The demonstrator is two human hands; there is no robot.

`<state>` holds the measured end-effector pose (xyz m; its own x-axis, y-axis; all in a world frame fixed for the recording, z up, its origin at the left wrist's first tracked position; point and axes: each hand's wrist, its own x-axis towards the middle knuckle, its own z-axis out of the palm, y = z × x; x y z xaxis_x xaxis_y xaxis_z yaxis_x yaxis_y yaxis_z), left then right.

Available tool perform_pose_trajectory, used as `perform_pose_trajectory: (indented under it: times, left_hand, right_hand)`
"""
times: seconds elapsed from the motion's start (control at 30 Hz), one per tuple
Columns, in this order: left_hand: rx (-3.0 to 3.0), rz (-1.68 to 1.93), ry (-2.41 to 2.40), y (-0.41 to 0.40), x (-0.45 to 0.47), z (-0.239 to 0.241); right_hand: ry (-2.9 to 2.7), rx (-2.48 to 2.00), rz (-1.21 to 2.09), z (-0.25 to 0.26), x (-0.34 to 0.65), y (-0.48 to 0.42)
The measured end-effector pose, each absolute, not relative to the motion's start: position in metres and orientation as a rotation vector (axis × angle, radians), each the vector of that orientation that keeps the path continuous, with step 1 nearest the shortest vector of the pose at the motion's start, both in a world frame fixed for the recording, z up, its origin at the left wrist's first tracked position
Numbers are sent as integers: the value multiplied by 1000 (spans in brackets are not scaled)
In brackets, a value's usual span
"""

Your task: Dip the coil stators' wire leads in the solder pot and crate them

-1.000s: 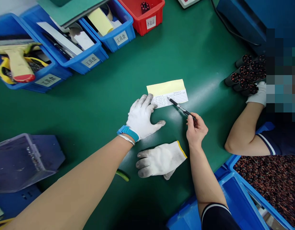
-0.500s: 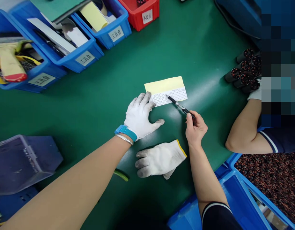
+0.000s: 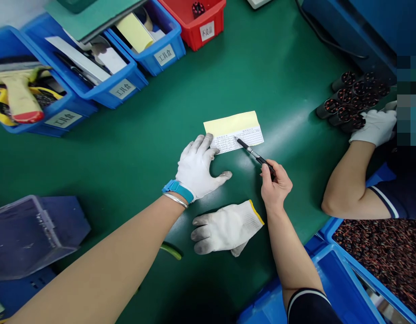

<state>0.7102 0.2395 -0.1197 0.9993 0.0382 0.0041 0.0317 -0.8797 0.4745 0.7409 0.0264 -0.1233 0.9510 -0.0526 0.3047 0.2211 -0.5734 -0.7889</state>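
Observation:
A printed paper form [image 3: 250, 136] with handwriting lies on a yellow sheet [image 3: 231, 120] on the green table. My left hand [image 3: 199, 168], in a white glove with greyed fingertips, is spread flat, its fingers resting on the form's left edge. Bare and closed, my right hand [image 3: 277, 185] grips a black pen [image 3: 255, 155], whose tip meets the form near its middle. Below my hands lies an empty white work glove [image 3: 226, 227] with a yellow cuff edge.
Blue labelled bins [image 3: 123, 90] with tools and papers line the back left, beside a red bin [image 3: 206, 33]. At right, a co-worker's gloved hand [image 3: 374, 127] touches black cylinders [image 3: 329, 108]. Blue crates [image 3: 342, 270] stand lower right; a translucent bin [image 3: 42, 225] is at left.
The whole view has shifted slightly, with the table contents a little lower in the picture. Both my hands, the pen and the form keep nearly the same places relative to each other.

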Motion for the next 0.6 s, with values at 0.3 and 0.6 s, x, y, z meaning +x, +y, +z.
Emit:
perform_pose_trajectory:
  times: [0.3, 0.6]
  left_hand:
    - [2655, 72, 19, 240, 709, -116]
    - [2179, 230, 297, 200, 514, -40]
  right_hand:
    - [-182, -2086, -411, -123, 740, 24]
    - [335, -1289, -27, -92, 741, 14]
